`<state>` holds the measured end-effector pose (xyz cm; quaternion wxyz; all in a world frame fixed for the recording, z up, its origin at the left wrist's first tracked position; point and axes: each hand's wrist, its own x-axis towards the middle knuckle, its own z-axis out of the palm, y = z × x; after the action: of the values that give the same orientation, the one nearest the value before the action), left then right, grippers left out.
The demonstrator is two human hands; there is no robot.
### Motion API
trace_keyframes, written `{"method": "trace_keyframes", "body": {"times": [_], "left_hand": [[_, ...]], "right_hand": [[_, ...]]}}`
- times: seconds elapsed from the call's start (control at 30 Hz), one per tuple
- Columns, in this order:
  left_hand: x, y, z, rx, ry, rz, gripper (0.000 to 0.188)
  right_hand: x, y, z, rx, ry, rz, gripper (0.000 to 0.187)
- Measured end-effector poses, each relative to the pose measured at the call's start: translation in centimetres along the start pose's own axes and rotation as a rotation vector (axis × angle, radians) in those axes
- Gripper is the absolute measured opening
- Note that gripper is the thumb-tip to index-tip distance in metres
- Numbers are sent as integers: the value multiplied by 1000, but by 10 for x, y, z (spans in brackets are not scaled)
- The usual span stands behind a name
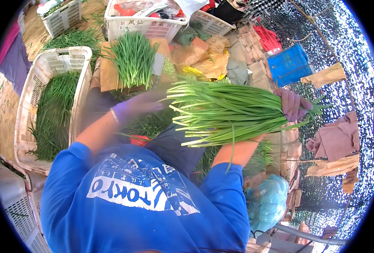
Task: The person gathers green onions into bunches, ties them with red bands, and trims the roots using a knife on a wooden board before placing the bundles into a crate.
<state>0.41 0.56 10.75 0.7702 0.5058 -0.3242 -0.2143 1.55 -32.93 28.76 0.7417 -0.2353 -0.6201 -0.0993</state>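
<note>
In my right hand (291,104), which wears a purple glove, is a thick bunch of garlic chives (229,107). The fingers wrap it near the leaf tips, and the pale cut stems fan out to the left. My left hand (142,105), also gloved, is smeared by motion left of the stem ends, with a gap between; its fingers cannot be made out. Beyond it, another heap of garlic chives (134,61) lies on a wooden board (107,78). A flat grey plate (158,64) and small green trimmings (168,68) are beside that heap.
At the left stands a white plastic crate (24,122) holding loose greens. Another white crate (144,28) filled with bags is at the back. Crumpled brown and yellow plastic (212,63), a blue container (290,64) and red gloves (266,38) lie toward the right. A person's blue head cover (269,200) shows at lower right.
</note>
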Motion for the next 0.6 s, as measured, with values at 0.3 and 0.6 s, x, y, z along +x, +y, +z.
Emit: {"method": "trace_keyframes", "body": {"times": [0.3,0.6], "left_hand": [[26,15,30,107,262,-93,30],[-56,8,-23,339,-55,-365,30]], "right_hand": [[-24,17,5,18,101,151,36],[-49,-8,0,16,186,55,30]]}}
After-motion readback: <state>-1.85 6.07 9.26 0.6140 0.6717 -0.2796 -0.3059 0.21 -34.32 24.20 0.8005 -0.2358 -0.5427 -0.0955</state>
